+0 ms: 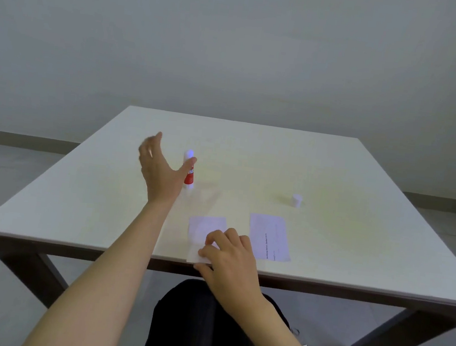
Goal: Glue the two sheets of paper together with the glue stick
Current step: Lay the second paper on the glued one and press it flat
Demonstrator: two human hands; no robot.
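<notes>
Head view: our left hand (162, 165) is spread beside the upright glue stick (189, 173), light and rigid, best gripped mid-barrel; our right hand (229, 254) pinches the flimsy sheet (203, 227) at the bench (75, 206) edge.

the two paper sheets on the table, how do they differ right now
The left sheet lies under the right hand, its near edge overhanging the table edge; the right sheet lies untouched, wholly on the table. The right sheet shows a line of print; the left sheet looks blank. The right sheet looks bigger. Both are white and lie flat.
</notes>
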